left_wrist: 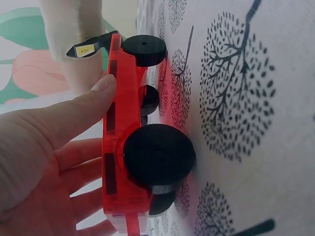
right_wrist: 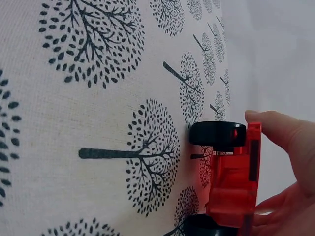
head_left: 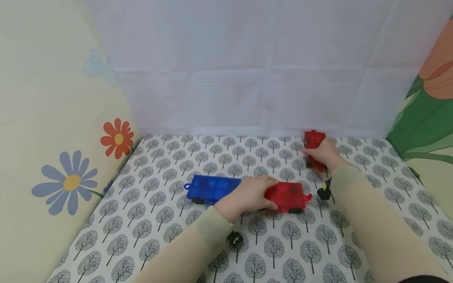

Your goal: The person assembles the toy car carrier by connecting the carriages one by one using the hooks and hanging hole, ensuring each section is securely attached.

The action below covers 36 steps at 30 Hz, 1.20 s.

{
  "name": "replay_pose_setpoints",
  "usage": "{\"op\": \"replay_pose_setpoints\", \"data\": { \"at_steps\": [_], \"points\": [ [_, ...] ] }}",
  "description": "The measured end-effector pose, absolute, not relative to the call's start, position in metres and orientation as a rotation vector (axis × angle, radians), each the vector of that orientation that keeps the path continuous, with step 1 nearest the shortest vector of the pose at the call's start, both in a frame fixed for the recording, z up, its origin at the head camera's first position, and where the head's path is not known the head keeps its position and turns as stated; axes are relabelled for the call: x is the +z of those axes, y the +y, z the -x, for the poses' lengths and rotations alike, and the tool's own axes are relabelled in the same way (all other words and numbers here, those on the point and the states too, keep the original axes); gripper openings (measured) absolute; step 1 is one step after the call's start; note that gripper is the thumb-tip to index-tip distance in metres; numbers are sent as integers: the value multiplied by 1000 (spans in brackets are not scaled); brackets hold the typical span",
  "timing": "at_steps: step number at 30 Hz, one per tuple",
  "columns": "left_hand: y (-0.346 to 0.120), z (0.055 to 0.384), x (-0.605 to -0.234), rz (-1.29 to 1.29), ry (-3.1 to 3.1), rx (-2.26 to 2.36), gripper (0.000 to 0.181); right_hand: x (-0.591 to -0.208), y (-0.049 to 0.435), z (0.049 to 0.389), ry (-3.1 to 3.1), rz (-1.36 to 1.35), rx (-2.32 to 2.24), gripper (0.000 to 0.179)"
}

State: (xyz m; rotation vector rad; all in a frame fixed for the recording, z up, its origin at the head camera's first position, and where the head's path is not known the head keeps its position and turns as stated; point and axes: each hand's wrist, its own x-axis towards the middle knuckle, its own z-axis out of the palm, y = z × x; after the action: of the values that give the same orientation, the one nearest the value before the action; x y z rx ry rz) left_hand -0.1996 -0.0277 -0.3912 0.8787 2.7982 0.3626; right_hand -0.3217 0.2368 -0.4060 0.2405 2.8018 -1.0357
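Observation:
My left hand (head_left: 249, 194) grips a red toy car base (head_left: 288, 196) across its end, thumb along the near side and fingers on the far side. In the left wrist view this translucent red base (left_wrist: 125, 98) shows black wheels right at the cloth. A blue toy car base (head_left: 210, 186) lies in line to its left, its right end hidden behind my left hand. Farther back on the right, my right hand (head_left: 325, 153) holds another red toy car base (head_left: 314, 138) by its sides. Black wheels of this base (right_wrist: 231, 191) show in the right wrist view.
A white cloth (head_left: 141, 220) printed with grey trees covers the table. A white sheet (head_left: 230, 98) hangs along the back edge, close behind the right-hand red base. Flower-patterned panels stand at the left (head_left: 70, 118) and right (head_left: 424, 118).

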Motion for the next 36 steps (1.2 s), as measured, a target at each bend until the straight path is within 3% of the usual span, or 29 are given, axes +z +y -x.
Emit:
{"op": "replay_pose_setpoints", "data": {
  "at_steps": [11,26,36],
  "points": [
    [-28,202,-393,-894,2802,360,74,-400,245,318,2745,-185,-1169,76],
    [-27,209,-393,-865,2783,403,73,-354,275,290,2797,-30,-1083,97],
    [-29,214,-394,-852,2796,390,74,-322,291,258,2785,187,-1005,100]
  ]
}}
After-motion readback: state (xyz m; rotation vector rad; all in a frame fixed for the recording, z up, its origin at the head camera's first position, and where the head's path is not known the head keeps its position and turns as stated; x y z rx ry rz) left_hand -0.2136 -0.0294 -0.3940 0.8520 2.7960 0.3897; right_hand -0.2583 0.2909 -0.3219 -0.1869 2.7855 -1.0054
